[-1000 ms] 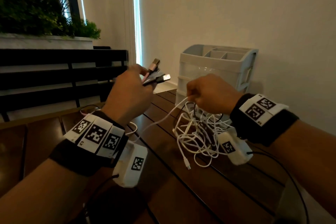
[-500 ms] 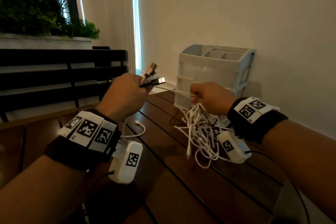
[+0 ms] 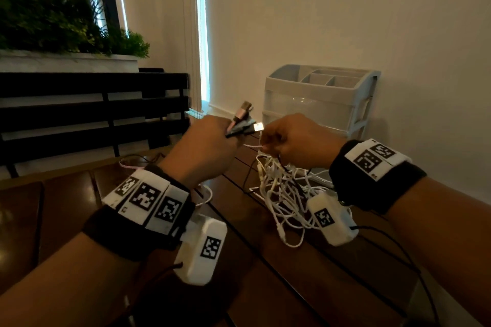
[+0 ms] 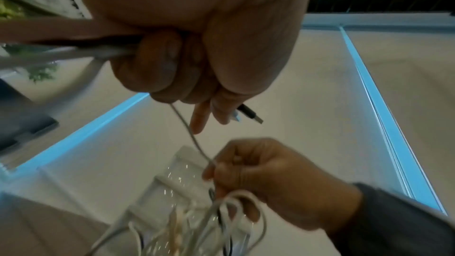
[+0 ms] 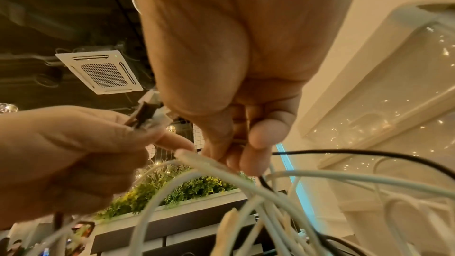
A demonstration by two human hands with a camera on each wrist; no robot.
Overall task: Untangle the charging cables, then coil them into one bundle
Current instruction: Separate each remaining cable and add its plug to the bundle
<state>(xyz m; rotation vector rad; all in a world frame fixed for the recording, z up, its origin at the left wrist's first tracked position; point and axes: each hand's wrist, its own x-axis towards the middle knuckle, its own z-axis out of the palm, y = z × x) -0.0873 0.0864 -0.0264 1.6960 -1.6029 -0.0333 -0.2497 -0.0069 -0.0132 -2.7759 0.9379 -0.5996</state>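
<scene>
Two hands are working just above the dark brown slatted wooden desk (image 3: 279, 287) here. The left hand (image 3: 204, 148) is making a tight fist grip around a fan of cable plug ends (image 3: 243, 122), a pinkish metal one, a black one and a silvery USB tip poking out past the knuckles. The right hand (image 3: 297, 141) is sitting just beside it, fingers curled and pinching a single thin white cable strand (image 4: 191, 135) that's running across from the left fist. Below the right hand, the tangled mass of white charging cables (image 3: 287, 194), with a black one mixed in, is hanging down and spilling onto the desk, right in front of the pale grey plastic drawer organiser (image 3: 318, 98) by the wall.
</scene>
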